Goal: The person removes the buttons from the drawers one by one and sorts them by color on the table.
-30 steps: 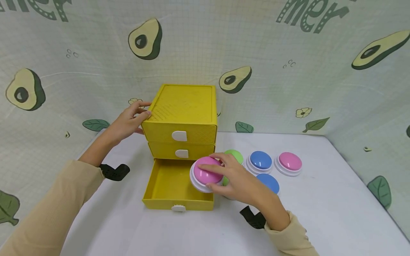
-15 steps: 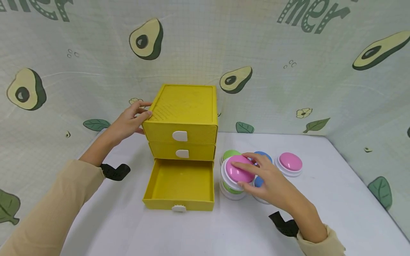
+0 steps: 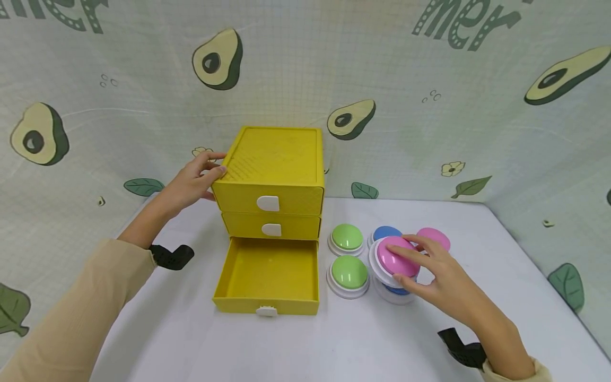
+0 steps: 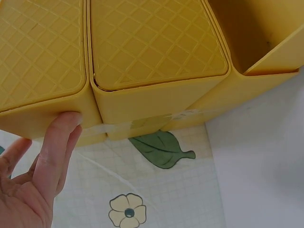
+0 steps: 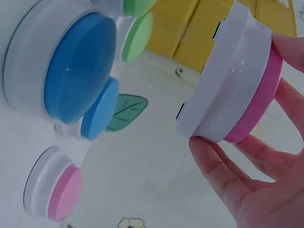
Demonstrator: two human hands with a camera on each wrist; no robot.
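Note:
In the head view my right hand holds a pink push button with a white round base by its edges, tilted, thumb and fingers spread round it. The right wrist view shows this button side-on, with its underside turned away from the fingers. It overlaps a front blue push button and part of a back blue one. My left hand rests against the upper left side of a yellow drawer unit, fingertips touching its side wall. The unit's bottom drawer is pulled out, with nothing in it.
Two green push buttons stand one behind the other, right of the drawer. Another pink push button is at the back right, partly behind my right hand. An avocado-print cloth hangs behind the white table.
My right hand has moved rightward with the pink push button, from over the open drawer, past the green buttons, to over the front blue one. My left hand has stayed put.

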